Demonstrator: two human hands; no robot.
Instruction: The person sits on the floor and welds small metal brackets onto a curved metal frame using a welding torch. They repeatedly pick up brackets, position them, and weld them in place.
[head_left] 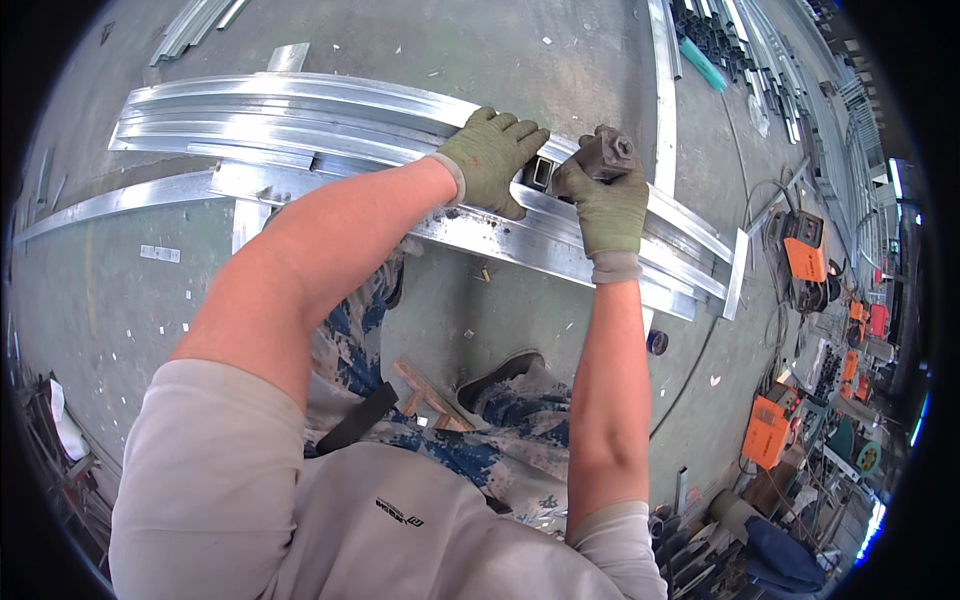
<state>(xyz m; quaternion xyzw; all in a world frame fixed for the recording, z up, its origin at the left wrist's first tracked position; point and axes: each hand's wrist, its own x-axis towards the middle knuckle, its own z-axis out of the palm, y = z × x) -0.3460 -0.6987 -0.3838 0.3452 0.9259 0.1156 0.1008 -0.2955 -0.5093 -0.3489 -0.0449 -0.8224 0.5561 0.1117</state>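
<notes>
- Floor [430, 55] lay open beyond the far edge of the rails [250, 97].
- The rails stretched side by side past both hands.
- The left hand [493, 160] rested on them, released, fingers spread.
- The right hand [612, 210] grasped the block [606, 156] above the rails.
- A tube [541, 174] showed between the 2 hands.

Open floor [560, 60] beyond the metal profiles [300, 125] gives a hand room to pass on the far side, as far as a long metal strip [665, 110] at right. Between left grip [490, 160] and right grip [612, 208], a square tube [541, 173] stands in the narrow gap; a dark metal block [608, 157] obstructs the right side. The left forearm [350, 225] bars the near edge at left.
</notes>
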